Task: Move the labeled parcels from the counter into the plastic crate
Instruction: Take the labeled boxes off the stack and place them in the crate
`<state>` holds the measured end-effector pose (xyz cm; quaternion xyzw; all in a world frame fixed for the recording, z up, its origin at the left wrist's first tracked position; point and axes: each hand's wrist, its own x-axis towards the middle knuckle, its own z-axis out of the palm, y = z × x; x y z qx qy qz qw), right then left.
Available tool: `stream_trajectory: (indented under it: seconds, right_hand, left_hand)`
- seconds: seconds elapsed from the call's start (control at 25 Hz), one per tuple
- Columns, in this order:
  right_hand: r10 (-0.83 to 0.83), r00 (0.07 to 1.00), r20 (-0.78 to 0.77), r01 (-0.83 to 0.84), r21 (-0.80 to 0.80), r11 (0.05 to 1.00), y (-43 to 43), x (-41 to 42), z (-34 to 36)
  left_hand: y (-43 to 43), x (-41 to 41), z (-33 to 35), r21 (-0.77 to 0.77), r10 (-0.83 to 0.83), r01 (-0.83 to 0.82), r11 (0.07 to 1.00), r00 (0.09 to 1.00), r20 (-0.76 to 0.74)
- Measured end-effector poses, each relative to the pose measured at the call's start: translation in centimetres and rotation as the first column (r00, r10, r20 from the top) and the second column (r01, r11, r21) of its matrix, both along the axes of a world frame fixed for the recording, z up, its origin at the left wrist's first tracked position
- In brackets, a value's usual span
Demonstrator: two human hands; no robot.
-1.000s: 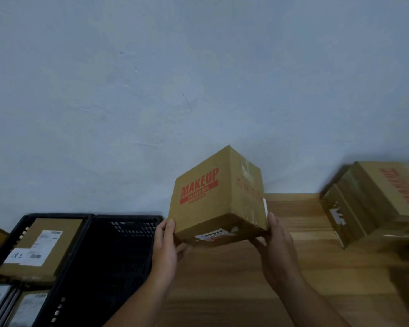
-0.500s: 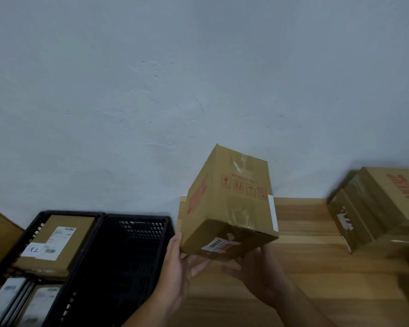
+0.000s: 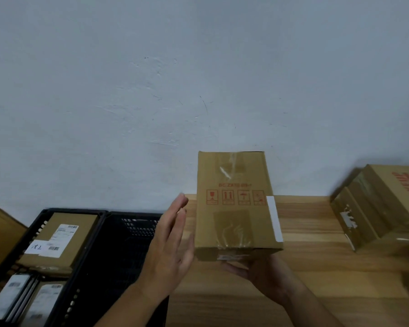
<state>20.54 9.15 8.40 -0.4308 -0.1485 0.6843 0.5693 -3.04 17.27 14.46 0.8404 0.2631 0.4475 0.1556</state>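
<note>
A pale grey-blue wall (image 3: 151, 90) fills the upper part of the view, its paint matte and marked with thin dark scratches and lighter smeared patches. Along its foot runs the back edge of a counter (image 3: 316, 267) of light wood with plank lines and grain running side to side, its left edge near the middle of the view. The light is soft, even and rather dim, casting only faint shadows.

Black crates: 2, i.e. left crate (image 3: 41, 216), middle crate (image 3: 132, 224). Cardboard boxes: 3, i.e. centre box (image 3: 236, 208), right-edge box (image 3: 376, 204) (blurred) on tabletop (image 3: 316, 267), labelled box (image 3: 66, 246) in left crate. Flat parcels (image 3: 7, 296), lower-left corner: at least 2. Hands: 2, i.e. left hand (image 3: 170, 246), right hand (image 3: 267, 274).
</note>
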Motion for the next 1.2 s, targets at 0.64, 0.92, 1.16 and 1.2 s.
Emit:
stream_trajectory:
  seconds: [0.64, 0.92, 1.16, 1.2]
  right_hand:
    - [-0.293, 0.810, 0.508, 0.348, -0.015, 0.937, -6.2, -2.1, 1.8]
    - [-0.323, 0.729, 0.603, 0.305, 0.136, 0.943, -8.6, -1.3, 3.9]
    - [-0.284, 0.731, 0.621, 0.223, 0.176, 0.959, -9.0, -3.5, 3.0]
    - [-0.266, 0.736, 0.623, 0.201, 0.175, 0.964, -8.9, -4.4, 2.8]
  left_hand:
    - [-2.8, -4.3, -1.7, -0.638, -0.015, 0.095, 0.764, 0.991, 0.130]
    - [-5.6, -3.5, -1.3, -0.672, 0.056, 0.033, 0.740, 0.992, 0.110]
    - [-8.6, -5.4, -0.8, -0.729, 0.266, -0.025, 0.684, 0.940, 0.216]
    - [-8.9, -6.2, -0.9, -0.747, 0.300, -0.040, 0.664, 0.929, 0.216]
